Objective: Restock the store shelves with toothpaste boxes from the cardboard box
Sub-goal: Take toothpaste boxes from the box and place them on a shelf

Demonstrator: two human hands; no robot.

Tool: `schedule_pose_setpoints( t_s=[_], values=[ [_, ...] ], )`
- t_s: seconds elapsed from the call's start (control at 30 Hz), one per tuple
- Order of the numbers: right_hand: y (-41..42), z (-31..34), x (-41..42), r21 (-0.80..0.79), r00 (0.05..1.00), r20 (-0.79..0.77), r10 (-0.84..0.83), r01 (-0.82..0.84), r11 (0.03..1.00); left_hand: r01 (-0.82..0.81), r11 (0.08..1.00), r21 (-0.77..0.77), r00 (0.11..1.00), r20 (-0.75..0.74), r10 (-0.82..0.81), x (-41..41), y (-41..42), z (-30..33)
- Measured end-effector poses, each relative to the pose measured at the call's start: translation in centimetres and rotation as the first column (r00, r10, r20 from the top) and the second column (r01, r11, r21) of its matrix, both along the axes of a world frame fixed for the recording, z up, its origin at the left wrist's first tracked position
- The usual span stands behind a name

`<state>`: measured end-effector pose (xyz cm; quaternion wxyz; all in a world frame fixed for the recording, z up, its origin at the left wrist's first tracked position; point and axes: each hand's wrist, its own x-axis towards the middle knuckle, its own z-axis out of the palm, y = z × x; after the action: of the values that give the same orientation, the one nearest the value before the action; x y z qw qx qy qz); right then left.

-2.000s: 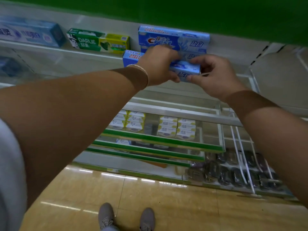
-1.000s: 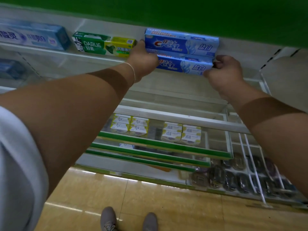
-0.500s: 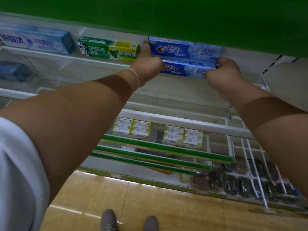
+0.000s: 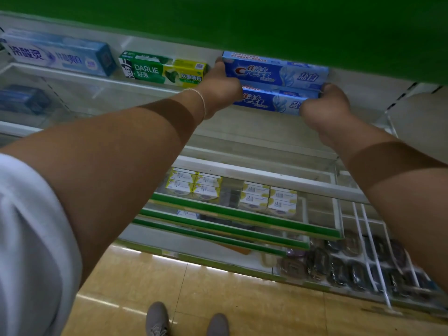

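Note:
Two blue Crest toothpaste boxes lie stacked on the top white shelf [image 4: 150, 82]. The upper Crest box [image 4: 276, 71] rests under the green panel. The lower Crest box [image 4: 269, 101] is held at both ends: my left hand [image 4: 220, 89] grips its left end, with fingers reaching up beside the upper box, and my right hand [image 4: 324, 105] grips its right end. The cardboard box is out of view.
A green and yellow Darlie box [image 4: 164, 70] sits just left of my left hand, and a pale blue toothpaste box [image 4: 58, 53] lies further left. Lower shelves hold small white and yellow boxes [image 4: 232, 192]. Dark packets [image 4: 351, 265] fill the bottom right rack.
Both hands carried the lower Crest box up and back onto the shelf, under the upper one. My hands moved from its front to its two ends.

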<state>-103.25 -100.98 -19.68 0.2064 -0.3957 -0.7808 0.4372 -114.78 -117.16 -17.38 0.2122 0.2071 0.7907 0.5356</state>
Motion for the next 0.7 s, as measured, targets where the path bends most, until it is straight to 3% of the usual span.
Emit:
schedule_pose_setpoints(
  t_s=[0.27,0.7],
  values=[
    [-0.1,0.0,1.2,-0.004,1.0,-0.03,-0.008,0.008,1.0,-0.14,0.99,-0.013,0.99,0.015,0.141,0.7,-0.6,-0.1],
    [-0.4,0.8,2.3,-0.131,0.996,-0.03,0.081,-0.084,0.988,-0.062,0.984,-0.165,0.995,-0.092,0.048,1.0,-0.8,0.7]
  ],
)
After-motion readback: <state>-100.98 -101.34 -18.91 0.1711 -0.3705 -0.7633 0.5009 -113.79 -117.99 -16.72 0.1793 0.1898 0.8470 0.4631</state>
